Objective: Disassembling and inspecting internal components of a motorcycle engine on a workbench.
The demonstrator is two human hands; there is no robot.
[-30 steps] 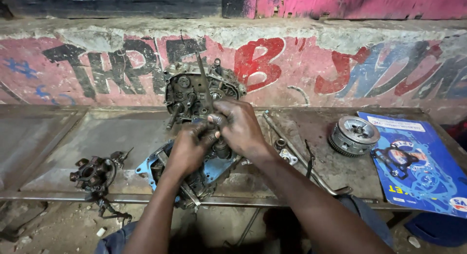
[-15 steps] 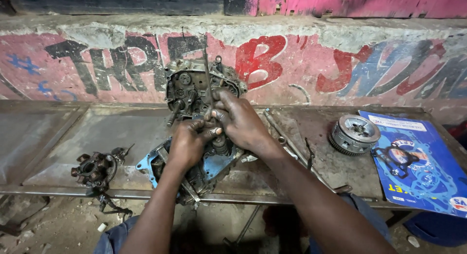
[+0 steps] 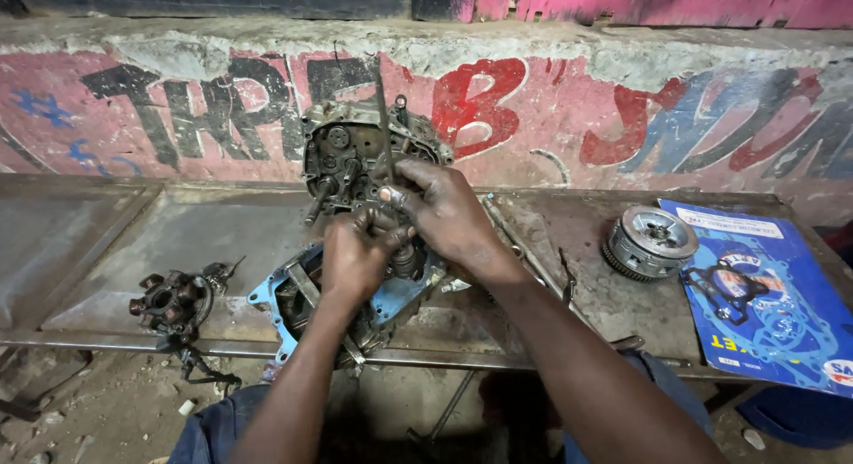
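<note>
Closest to you, your two bare arms reach out over the edge of the long grey metal bench (image 3: 107, 251). Your left hand (image 3: 354, 260) is curled up tight like a fist, pinching something small and dark that is too hidden to make out. Your right hand (image 3: 444, 217) sits just beside it, touching it, with the fingers bent and closed around the same small part. Both hands are right on top of the greasy engine case half with the blue gasket edge (image 3: 275, 295), which lies flat on the bench near its front edge, right in front of you.

To your left on the bench lies a small dark rusty gear cluster with wires (image 3: 173, 301), well apart from your hands. To your right sits a round silver clutch drum with teeth (image 3: 651, 243), and beside it a flat blue gasket packet (image 3: 764, 304).

Just behind your hands, the other dirty grey engine case half (image 3: 355, 148) stands upright, leaning on the pink painted wall (image 3: 622, 117).
</note>
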